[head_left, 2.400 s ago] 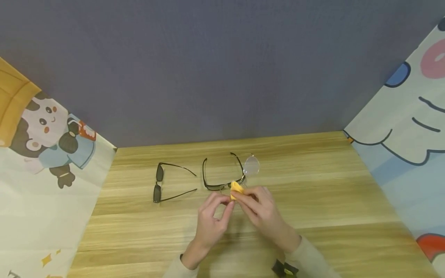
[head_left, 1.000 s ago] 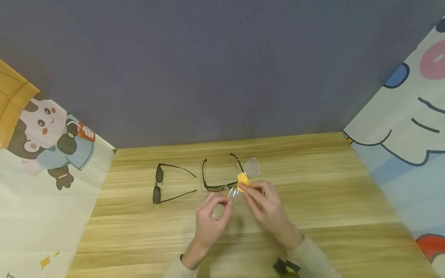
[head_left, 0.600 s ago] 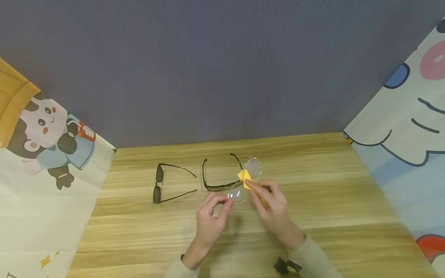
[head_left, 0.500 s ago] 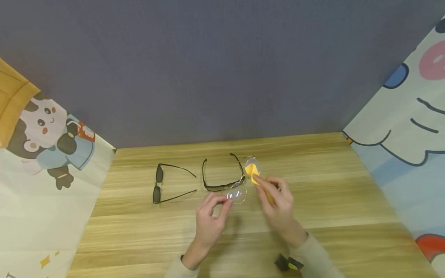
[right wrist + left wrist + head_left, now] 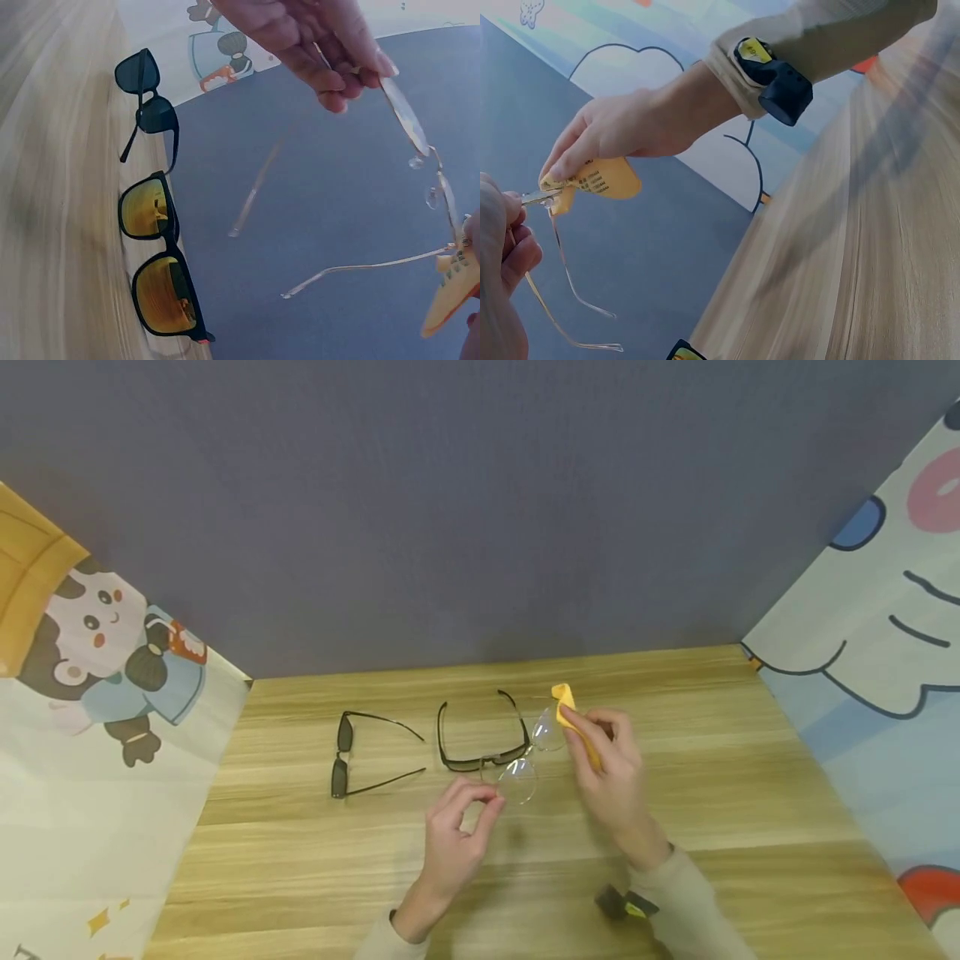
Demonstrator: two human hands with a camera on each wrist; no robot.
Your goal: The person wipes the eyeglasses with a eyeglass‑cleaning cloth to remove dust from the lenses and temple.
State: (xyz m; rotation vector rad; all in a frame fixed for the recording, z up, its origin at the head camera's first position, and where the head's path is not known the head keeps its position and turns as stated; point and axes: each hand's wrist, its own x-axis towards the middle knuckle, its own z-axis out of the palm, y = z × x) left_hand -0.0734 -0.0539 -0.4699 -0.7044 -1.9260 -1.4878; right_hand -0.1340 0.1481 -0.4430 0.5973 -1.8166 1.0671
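Observation:
A pair of thin gold-rimmed eyeglasses (image 5: 519,779) with clear round lenses is held above the table, temples unfolded. My left hand (image 5: 456,839) pinches the rim of one lens between thumb and fingers. A yellow cleaning cloth (image 5: 564,700), with dark print visible in the left wrist view, is gripped by my right hand (image 5: 613,768). Its fingers pinch the cloth around the outer edge of the other lens, near the hinge. In the right wrist view, the temples of the eyeglasses (image 5: 409,124) point away from the hands and the cloth (image 5: 454,292) covers the hinge end.
Black sunglasses (image 5: 340,756) lie unfolded on the left of the wooden table (image 5: 300,877). Black-framed glasses (image 5: 457,766) stand beyond the hands, with orange-tinted lenses (image 5: 161,292) in the right wrist view. A grey panel (image 5: 480,527) rises behind the table.
My right hand has moved right and away with the cloth, from the near lens across the bridge to the far lens's outer edge. My left hand has kept its pinch on the eyeglasses.

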